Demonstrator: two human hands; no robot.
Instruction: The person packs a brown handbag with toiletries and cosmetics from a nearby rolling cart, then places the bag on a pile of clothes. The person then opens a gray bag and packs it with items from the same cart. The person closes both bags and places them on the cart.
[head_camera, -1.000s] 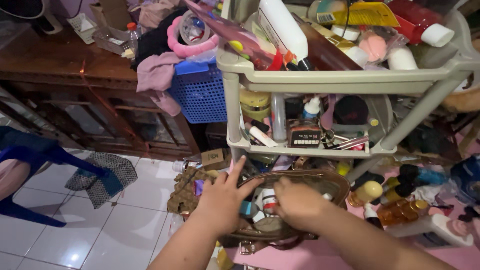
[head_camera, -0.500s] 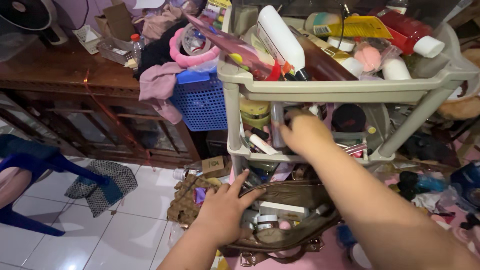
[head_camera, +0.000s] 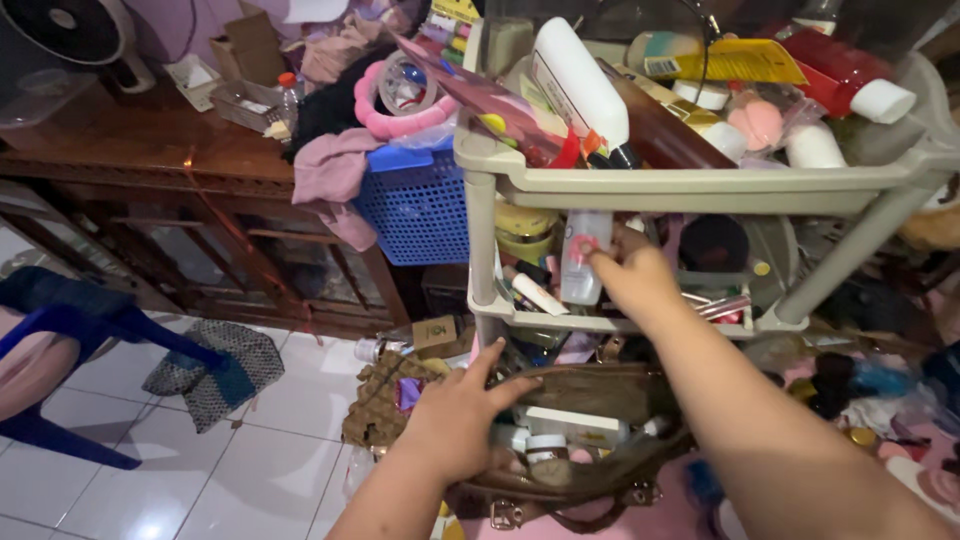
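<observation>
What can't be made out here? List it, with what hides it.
- Small clear bottle: head view, contents too blurred to tell.
- Right hand: grip on the bottle partly hidden by the hand's back.
- Brown bag: inside mostly covered by left hand and right forearm.

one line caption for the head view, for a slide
Right hand grips a clear bottle on the rack; left hand holds the brown bag.

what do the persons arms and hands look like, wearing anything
Both forearms are bare, with no sleeves in view. The left hand and the right hand wear no gloves, and no rings, watch or bracelets show. The fingernails look short and unpainted, though the picture is too soft to be sure.
</observation>
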